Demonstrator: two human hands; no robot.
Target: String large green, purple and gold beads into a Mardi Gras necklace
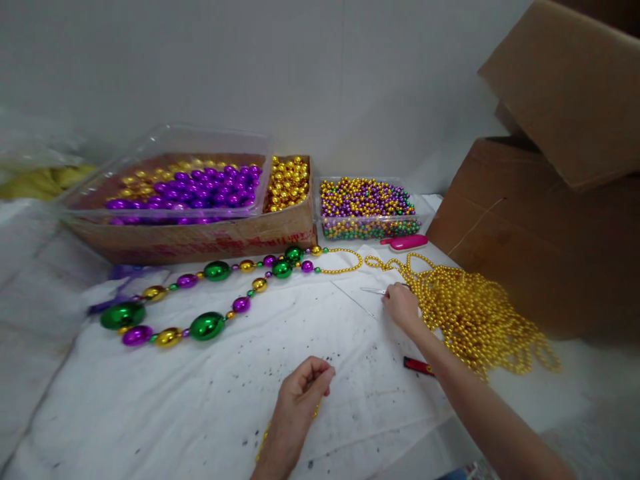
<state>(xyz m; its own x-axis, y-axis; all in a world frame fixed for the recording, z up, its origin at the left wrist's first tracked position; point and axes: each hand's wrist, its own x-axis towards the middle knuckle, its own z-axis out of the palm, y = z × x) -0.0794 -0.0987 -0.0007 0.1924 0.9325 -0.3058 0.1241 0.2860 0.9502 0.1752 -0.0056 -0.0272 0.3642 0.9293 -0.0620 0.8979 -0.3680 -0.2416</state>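
Silver metal scissors: in curled right hand, long axis pointing left, far and right of left hand. Left hand: pinched closed; gold round-bead strand beneath, grip on it unclear.

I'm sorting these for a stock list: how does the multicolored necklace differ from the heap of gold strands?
The necklace mixes green, purple and gold; the gold strands are one color.
The necklace's beads vary from small to large; those of the gold strands are all small.
The necklace lies spread in a long loop; the gold strands lie heaped together.
Both have shiny beads.
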